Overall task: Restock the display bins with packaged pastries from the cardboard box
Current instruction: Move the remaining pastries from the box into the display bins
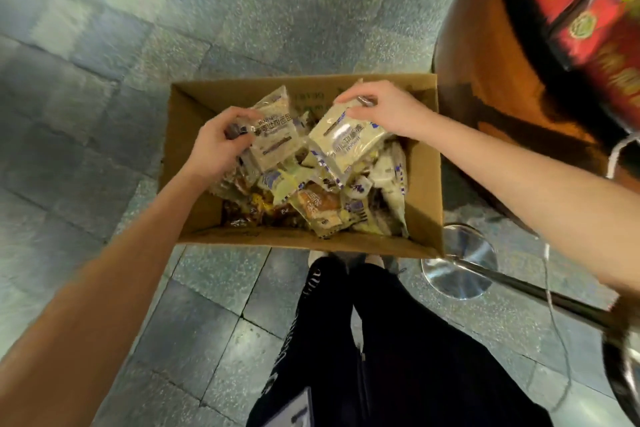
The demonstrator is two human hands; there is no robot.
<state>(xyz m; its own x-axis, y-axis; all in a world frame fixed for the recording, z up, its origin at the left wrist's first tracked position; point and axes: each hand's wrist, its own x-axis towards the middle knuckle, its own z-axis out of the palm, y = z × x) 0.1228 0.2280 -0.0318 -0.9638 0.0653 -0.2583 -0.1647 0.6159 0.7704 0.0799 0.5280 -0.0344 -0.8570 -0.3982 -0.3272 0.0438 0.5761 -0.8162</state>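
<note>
Two grabs in box (311, 243): left hand (221, 140) grips left pack (275, 140) at 10 o'clock, right hand (386, 109) grips right pack (346, 144) at 1; next, lift both to bins.

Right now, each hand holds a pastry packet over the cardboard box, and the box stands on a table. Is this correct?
Not quite: in the head view the cardboard box stands on the tiled floor, not on a table. The rest is right.

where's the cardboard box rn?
Head view, centre: the cardboard box sits open on the tiled floor, ahead of the shoes and left of the display stand. The left hand and right hand each grip a packet over it.
</note>
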